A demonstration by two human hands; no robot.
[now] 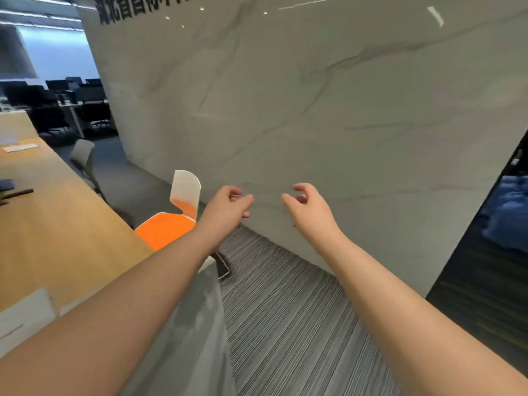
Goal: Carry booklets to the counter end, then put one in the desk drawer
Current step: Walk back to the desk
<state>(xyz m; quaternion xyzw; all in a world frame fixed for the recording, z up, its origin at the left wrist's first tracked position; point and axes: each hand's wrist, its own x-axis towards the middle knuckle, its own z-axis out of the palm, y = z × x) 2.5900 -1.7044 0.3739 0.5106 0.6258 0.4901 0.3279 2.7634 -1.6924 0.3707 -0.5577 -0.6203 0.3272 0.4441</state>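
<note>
Both my arms reach forward in mid-air in front of a marbled wall. My left hand (228, 205) is empty, its fingers loosely curled and apart. My right hand (307, 207) is empty too, with curled, parted fingers. A long wooden counter (57, 232) runs along my left side, and my left forearm crosses over its near end. No booklet or drawer is visible; a white sheet-like thing (25, 312) lies at the counter's near corner.
An orange-and-white chair (174, 215) stands by the counter. A second pale chair (83, 152) is farther back. Striped carpet (285, 310) lies ahead. A keyboard (20, 147) and dark items (11, 190) rest on the counter. A dark doorway (500, 224) opens on the right.
</note>
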